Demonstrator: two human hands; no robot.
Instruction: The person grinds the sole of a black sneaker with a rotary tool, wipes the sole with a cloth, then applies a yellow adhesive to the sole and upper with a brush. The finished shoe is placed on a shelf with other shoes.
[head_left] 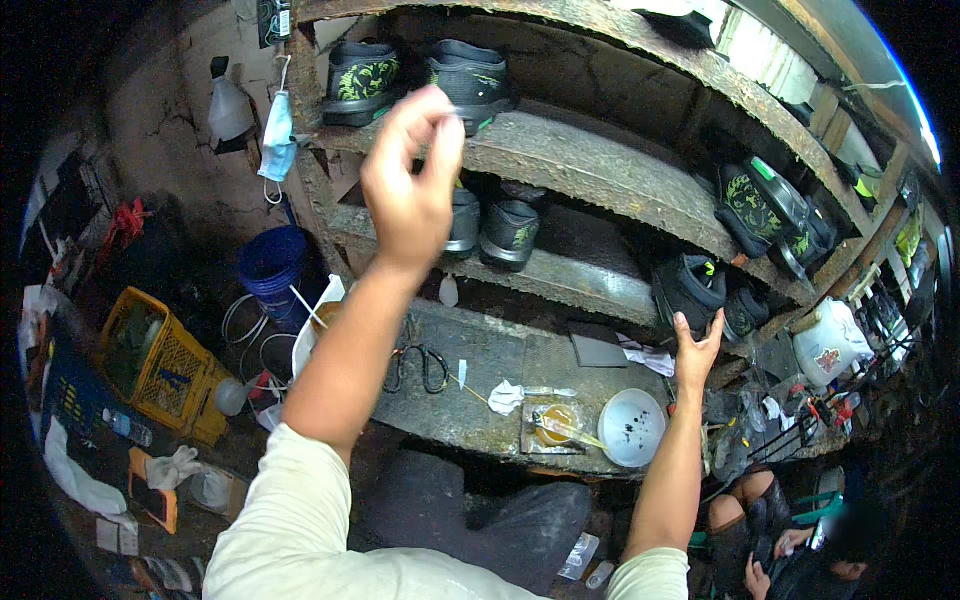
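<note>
Left hand (410, 195): raised high, fingers (440, 110) pressed together at the tips. Whether they pinch something I cannot tell.
Top shoes (420, 80): 2 black shoes with green patterns, just behind those fingers, on a rough wooden shelf (590, 170).
Right hand (697, 350): fingers spread, tips touching a black shoe (690, 290) on the lower shelf.
Middle shoes (495, 225): dark pair, below the left hand.
Table (480, 380): grey, scratched, flat, under both hands.
White bowl (632, 427): round, smooth, below the right hand.
Scissors (418, 368): black loop handles, below the left hand.
Yellow crate (160, 365): plastic, full of holes, far left.
</note>
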